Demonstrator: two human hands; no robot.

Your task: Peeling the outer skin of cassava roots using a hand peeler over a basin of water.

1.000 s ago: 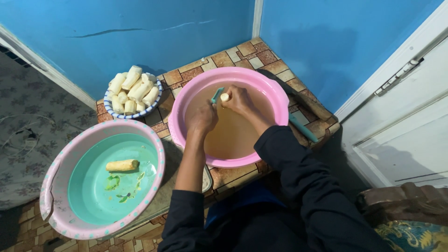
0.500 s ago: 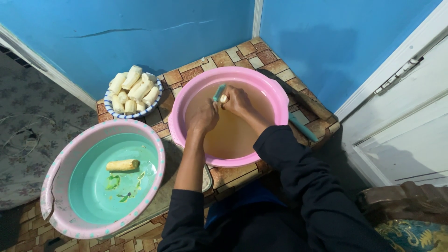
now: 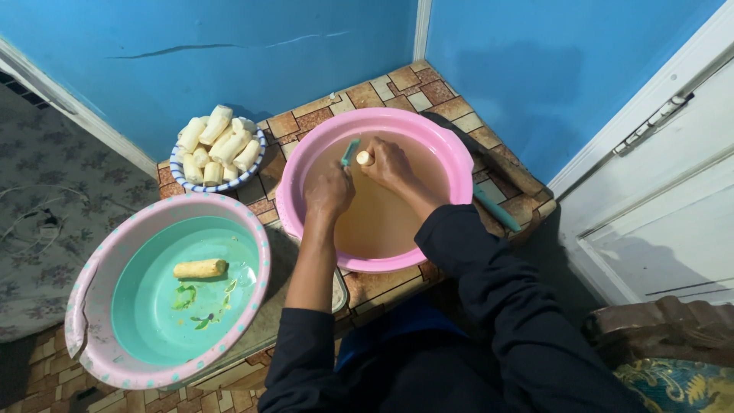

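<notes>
Both my hands work over a pink basin (image 3: 447, 149) filled with brownish water. My left hand (image 3: 329, 187) grips a teal-handled tool (image 3: 350, 151), likely a knife or peeler. My right hand (image 3: 386, 162) holds a pale peeled piece of root or banana (image 3: 365, 158) by its end, close against the tool. A teal basin with a pink rim (image 3: 99, 283) sits to the left and holds one peeled piece (image 3: 199, 268) and green scraps. A blue-and-white bowl (image 3: 183, 180) behind it is heaped with several peeled pieces (image 3: 218, 141).
The basins stand on a brown tiled floor (image 3: 397, 88) in a corner of blue walls. A teal-handled utensil (image 3: 497, 208) lies right of the pink basin. A white door (image 3: 665, 199) is at the right, patterned flooring (image 3: 38, 191) at the left.
The hands have shifted only slightly over the pink basin, still working tool against piece. Nothing else has moved.
</notes>
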